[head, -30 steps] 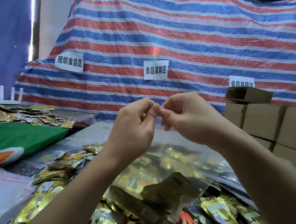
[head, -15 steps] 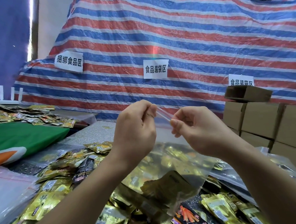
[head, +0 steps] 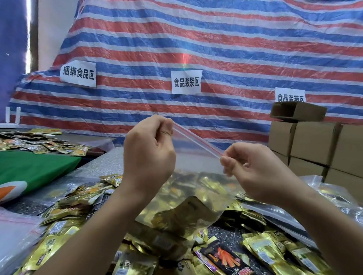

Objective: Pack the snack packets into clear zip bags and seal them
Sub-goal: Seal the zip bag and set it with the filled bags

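I hold the clear zip bag up in the air above the tabletop, in front of me. My left hand pinches the upper left end of the bag's top edge; its grip is curled tight around this corner. My right hand pinches the same edge lower and to the right, thumb and forefinger pressed together on the plastic. Between the two hands the red zip line runs tight and slanted, high at the left and low at the right. Whether the zip is closed along this part, I cannot tell.

Inside the bag, at the bottom, lie golden snack packets; their print is blurred through the plastic. Under the bag many loose packets cover the tabletop, most of them gold. One black packet with an orange picture lies near my right forearm, but its writing is too small to read.

Behind stands a striped tarp in red, blue and white. Three white paper signs hang on it. The left sign reads 捆绑食品区, the middle sign reads 食品装袋区, and the right sign, partly hidden by a carton, shows 食品装箱区. On the right side brown cardboard boxes are stacked. On the left I see a green cloth.
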### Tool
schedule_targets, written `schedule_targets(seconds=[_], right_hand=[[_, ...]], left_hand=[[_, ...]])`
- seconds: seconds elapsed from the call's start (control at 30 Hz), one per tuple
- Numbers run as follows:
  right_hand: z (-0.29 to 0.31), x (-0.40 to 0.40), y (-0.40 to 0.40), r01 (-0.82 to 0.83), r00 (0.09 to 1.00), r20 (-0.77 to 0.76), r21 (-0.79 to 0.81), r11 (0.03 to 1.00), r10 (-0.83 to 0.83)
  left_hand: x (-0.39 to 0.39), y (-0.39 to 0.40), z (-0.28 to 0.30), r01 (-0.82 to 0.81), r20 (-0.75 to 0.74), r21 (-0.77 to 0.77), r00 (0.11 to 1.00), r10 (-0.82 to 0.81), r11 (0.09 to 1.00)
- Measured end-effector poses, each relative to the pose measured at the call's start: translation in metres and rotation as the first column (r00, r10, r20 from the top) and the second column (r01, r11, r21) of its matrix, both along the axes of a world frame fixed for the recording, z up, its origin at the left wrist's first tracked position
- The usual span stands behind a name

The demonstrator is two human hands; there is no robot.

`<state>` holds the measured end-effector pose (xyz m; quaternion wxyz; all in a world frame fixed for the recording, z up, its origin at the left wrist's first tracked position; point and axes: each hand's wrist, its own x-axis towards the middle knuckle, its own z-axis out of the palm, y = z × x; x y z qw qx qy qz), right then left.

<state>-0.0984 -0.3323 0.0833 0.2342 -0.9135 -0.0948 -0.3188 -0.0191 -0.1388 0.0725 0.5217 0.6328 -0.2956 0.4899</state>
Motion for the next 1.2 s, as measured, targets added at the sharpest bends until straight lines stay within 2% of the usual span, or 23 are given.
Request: schedule_targets(seconds=[0.6, 0.8, 0.97, 1.1, 1.2], right_hand=[[-0.009, -0.004, -0.016, -0.021, 0.995, 0.094, -0.188, 0.982, 0.039], [-0.015, -0.004, -0.022, -0.026, 0.995, 0.087, -0.213, 0.977, 0.045], [-0.01, -0.003, -0.023, -0.071, 0.993, 0.079, -0.142, 0.987, 0.083], [-0.007, 0.0, -0.02, -0.02, 0.998, 0.059, -0.096, 0.995, 0.026], [-0.012, 0.0, -0.008, 0.03, 0.994, 0.104, -0.036, 0.999, -0.026]], left_hand=[[0.004, 0.006, 0.002, -0.023, 0.009, -0.02, 1.0, 0.023, 1.0], [0.007, 0.001, 0.0, 0.027, -0.018, -0.006, 0.999, -0.027, 1.0], [0.01, 0.004, 0.001, 0.151, -0.02, 0.027, 0.988, -0.151, 0.988], [0.013, -0.001, -0.002, 0.226, -0.131, 0.016, 0.966, -0.222, 0.974], [0.013, -0.005, -0.004, 0.258, -0.189, -0.019, 0.948, -0.257, 0.966]])
